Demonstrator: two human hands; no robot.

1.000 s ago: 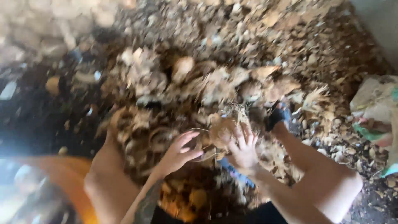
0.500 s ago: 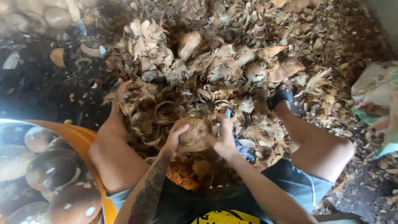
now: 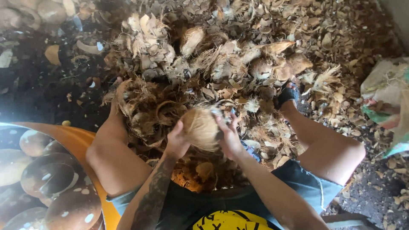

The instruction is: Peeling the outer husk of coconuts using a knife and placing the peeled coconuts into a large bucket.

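A round, fibrous, pale-brown coconut (image 3: 200, 127) is gripped between both hands above my lap. My left hand (image 3: 176, 140) cups its left side. On its right side my right hand (image 3: 229, 135) presses against it, and a thin metal blade (image 3: 223, 113) shows at the fingers; how it is held is unclear. A thick heap of torn coconut husk (image 3: 204, 68) covers the ground in front of my knees. My legs are spread on either side of the heap.
An orange tub (image 3: 81, 142) at the lower left holds several dark husked coconuts (image 3: 51, 179) in water. A pale woven sack (image 3: 387, 98) lies at the right edge. Husk scraps and shell bits litter the dark ground all around.
The view has tilted down, showing more of my lap and the orange tub. The coconut stays between both hands, turned slightly and held a little nearer to my body.
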